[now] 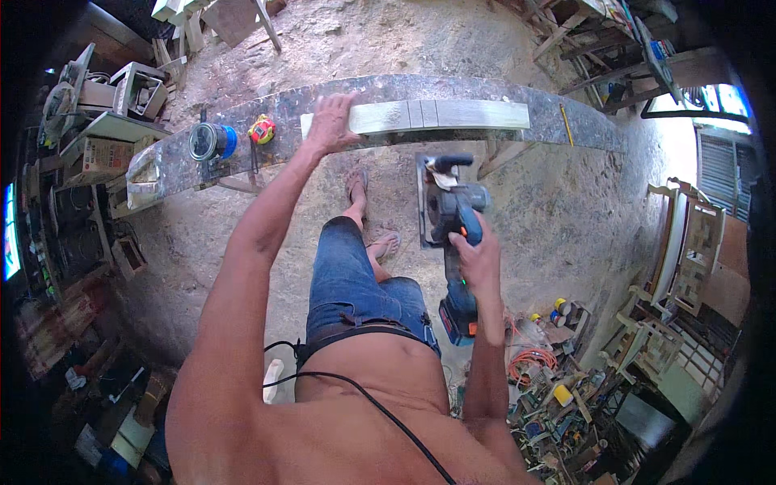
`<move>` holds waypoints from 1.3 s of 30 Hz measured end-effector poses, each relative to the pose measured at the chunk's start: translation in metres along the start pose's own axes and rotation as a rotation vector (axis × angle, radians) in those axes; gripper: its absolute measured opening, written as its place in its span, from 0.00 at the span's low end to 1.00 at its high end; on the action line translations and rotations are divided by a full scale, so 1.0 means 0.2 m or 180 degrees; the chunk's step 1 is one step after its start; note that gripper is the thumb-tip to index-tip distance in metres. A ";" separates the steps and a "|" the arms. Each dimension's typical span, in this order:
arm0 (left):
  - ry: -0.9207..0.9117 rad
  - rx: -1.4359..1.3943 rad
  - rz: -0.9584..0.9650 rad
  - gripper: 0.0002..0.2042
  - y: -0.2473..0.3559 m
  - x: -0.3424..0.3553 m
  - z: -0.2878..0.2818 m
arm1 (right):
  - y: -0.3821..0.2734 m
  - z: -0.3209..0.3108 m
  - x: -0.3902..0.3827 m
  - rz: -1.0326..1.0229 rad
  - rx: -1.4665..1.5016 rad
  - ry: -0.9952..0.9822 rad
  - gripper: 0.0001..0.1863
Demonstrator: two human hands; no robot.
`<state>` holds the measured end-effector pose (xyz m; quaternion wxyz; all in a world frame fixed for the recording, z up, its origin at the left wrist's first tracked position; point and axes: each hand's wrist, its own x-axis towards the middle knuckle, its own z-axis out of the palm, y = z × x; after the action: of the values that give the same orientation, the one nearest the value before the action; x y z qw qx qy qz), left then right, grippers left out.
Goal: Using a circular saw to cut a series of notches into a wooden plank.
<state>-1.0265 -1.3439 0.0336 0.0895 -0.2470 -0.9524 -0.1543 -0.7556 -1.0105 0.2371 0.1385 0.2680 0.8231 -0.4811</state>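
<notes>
A pale wooden board [469, 115] lies lengthwise on the workbench, with a few dark lines drawn across its middle. My left hand [331, 123] spans the board near its left end, fingers over the far edge and thumb toward the near edge, gripping it. In my right hand [478, 257] is a cordless circular saw [440, 202], held by its rear handle in front of the bench, apart from the board. The saw's flat base plate faces left, and its battery hangs low near my forearm. Its blade is mostly hidden by the housing.
On the narrow workbench [291, 99] stand a round can [206, 142] and a red-yellow tape measure [262, 129] at left. A yellow pencil-like stick [566, 124] lies at right. An orange coiled cord [532, 364] and piled tools cover the floor at lower right. A black cable [356, 385] crosses my torso.
</notes>
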 end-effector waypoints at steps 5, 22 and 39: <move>-0.0602 -0.0109 -0.0442 0.44 -0.08 -0.06 -0.06 | -0.25 0.12 0.16 -0.0392 -0.0094 -0.0112 0.29; -0.0400 -0.0184 -0.0195 0.34 -0.14 -0.10 -0.03 | -0.38 0.40 0.43 -0.0566 -0.0664 0.0351 0.25; -0.0342 -0.0260 -0.0188 0.35 -0.13 -0.08 -0.04 | -0.43 0.54 0.53 -0.0458 -0.0694 0.0377 0.29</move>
<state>-1.0258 -1.3759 0.0309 0.0235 -0.2302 -0.9557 -0.1822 -0.8942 -1.1048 0.1940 0.0831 0.2196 0.8943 -0.3810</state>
